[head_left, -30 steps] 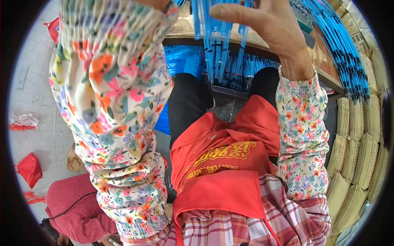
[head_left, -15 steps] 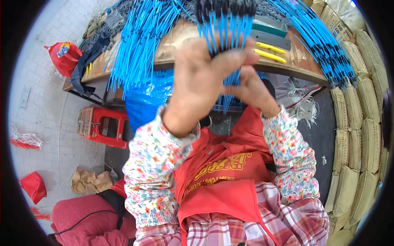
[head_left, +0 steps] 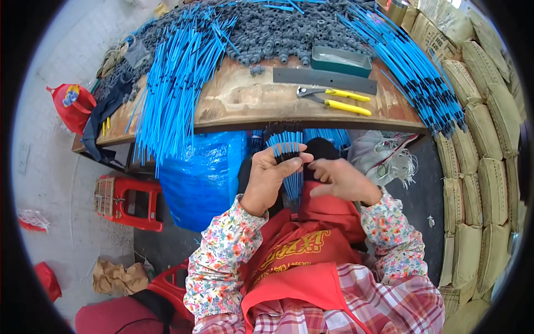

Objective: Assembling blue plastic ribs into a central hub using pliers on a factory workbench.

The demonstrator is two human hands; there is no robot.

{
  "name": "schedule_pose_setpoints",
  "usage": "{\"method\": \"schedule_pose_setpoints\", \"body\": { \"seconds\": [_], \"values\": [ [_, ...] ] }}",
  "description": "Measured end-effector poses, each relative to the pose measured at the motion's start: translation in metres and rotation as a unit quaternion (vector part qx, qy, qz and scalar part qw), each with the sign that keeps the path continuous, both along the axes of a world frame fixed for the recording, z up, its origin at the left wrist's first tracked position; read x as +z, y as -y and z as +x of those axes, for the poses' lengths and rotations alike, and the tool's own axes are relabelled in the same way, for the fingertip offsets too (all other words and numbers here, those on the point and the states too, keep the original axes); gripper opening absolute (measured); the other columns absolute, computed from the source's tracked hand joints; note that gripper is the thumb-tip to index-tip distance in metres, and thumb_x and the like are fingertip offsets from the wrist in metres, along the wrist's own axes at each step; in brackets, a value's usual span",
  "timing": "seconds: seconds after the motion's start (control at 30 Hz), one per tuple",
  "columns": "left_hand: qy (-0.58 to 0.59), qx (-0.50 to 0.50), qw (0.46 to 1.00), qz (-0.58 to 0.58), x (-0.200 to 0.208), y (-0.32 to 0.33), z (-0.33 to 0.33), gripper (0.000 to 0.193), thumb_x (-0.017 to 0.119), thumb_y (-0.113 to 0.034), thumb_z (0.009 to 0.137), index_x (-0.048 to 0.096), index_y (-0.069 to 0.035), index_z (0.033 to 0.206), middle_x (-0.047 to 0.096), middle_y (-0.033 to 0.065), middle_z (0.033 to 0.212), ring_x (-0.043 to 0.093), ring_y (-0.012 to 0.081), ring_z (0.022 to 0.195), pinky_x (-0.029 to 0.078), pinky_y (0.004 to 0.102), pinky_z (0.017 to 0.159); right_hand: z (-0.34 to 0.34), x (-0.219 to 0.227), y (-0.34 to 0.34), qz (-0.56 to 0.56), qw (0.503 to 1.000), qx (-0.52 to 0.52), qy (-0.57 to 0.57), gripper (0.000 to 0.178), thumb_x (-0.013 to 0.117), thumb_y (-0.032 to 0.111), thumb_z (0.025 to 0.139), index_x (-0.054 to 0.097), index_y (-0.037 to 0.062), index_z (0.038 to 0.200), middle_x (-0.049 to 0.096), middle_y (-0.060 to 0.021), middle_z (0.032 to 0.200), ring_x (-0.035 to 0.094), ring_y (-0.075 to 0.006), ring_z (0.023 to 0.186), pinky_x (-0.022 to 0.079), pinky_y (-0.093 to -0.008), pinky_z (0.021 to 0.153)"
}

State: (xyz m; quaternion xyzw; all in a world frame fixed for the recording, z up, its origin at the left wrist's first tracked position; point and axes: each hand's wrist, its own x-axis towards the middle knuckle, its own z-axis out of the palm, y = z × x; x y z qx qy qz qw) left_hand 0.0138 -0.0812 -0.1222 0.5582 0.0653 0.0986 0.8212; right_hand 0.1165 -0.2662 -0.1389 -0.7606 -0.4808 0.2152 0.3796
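Observation:
My left hand (head_left: 267, 181) is closed around a bundle of thin blue rods (head_left: 292, 183) with black sections, held in front of the table edge above my lap. The rods fan out a little, and dark ends point toward the table. Just right of the bundle is my right hand (head_left: 347, 181), thumb and fingers apart, fingertips close to the rods with nothing visible in them. Whether those fingertips touch the bundle I cannot tell. Beyond both hands, pliers with yellow handles (head_left: 347, 107) lie on the wooden table (head_left: 239, 94).
Loose blue rods (head_left: 178, 83) overhang the table's left front; black-banded ones (head_left: 423, 72) overhang its right. Grey fittings (head_left: 278, 33) are heaped at the back. A flat grey bar (head_left: 322, 79) lies before a green tray (head_left: 342, 68). A red stool (head_left: 133, 203) stands left, stacked sacks (head_left: 467, 195) right.
Both hands have come down from above the table toward my lap, the left still gripping the rods. My right hand has drawn apart from the left. The view has tilted, showing more tabletop.

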Motion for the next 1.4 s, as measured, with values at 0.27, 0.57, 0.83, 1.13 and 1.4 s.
{"method": "schedule_pose_setpoints", "body": {
  "seconds": [0.27, 0.57, 0.83, 1.13, 1.4],
  "values": [
    [0.029, -0.035, 0.997, 0.063, 0.004, -0.020, 0.051, 0.018, 0.058, 0.002, 0.087, 0.065, 0.002, 0.104, 0.071, 0.0154, 0.094, 0.067, 0.0161, 0.084, 0.052, 0.0282, 0.079, 0.076, 0.079, -0.015, 0.155, 0.977, -0.125, -0.082, 0.026, 0.069, 0.008, 0.084, 0.061, -0.0043, 0.106, 0.065, -0.0036, 0.078, 0.059, -0.0063, 0.073, 0.050, -0.0242, 0.066],
    [0.049, -0.075, 0.994, 0.059, 0.001, -0.040, 0.084, 0.020, 0.059, 0.002, 0.088, 0.062, 0.001, 0.108, 0.071, 0.0168, 0.089, 0.068, 0.0194, 0.078, 0.054, 0.0306, 0.074, 0.213, 0.092, -0.071, -0.017, 0.925, -0.180, 0.335, 0.016, 0.059, 0.004, 0.079, 0.068, -0.0029, 0.091, 0.067, -0.0236, 0.089, 0.066, -0.0392, 0.087, 0.053, -0.0414, 0.078],
    [0.047, -0.048, 0.996, 0.058, 0.001, -0.043, 0.088, 0.022, 0.061, 0.002, 0.085, 0.064, 0.002, 0.107, 0.071, 0.0174, 0.090, 0.067, 0.0201, 0.078, 0.054, 0.0320, 0.075, 0.234, 0.087, -0.084, -0.214, 0.888, -0.226, 0.338, 0.016, 0.060, 0.009, 0.077, 0.071, 0.0038, 0.087, 0.068, -0.0208, 0.088, 0.066, -0.0385, 0.090, 0.053, -0.0436, 0.080],
    [0.057, -0.044, 0.997, 0.032, 0.005, -0.041, 0.088, 0.021, 0.063, 0.001, 0.084, 0.065, 0.002, 0.105, 0.071, 0.0181, 0.090, 0.067, 0.0195, 0.078, 0.053, 0.0311, 0.074, 0.237, 0.075, -0.067, -0.044, 0.920, -0.214, 0.325, 0.013, 0.062, 0.014, 0.079, 0.072, 0.0062, 0.082, 0.067, -0.0176, 0.082, 0.065, -0.0347, 0.079, 0.051, -0.0431, 0.074],
    [0.037, -0.031, 0.998, 0.032, -0.001, -0.041, 0.091, 0.015, 0.061, 0.002, 0.087, 0.064, 0.003, 0.102, 0.071, 0.0175, 0.087, 0.068, 0.0220, 0.077, 0.054, 0.0317, 0.070, 0.188, 0.101, -0.072, 0.216, 0.946, -0.168, 0.174, 0.010, 0.060, 0.007, 0.087, 0.062, -0.0020, 0.091, 0.055, -0.0032, 0.070, 0.052, -0.0127, 0.067, 0.045, -0.0278, 0.064]
  ]
}}
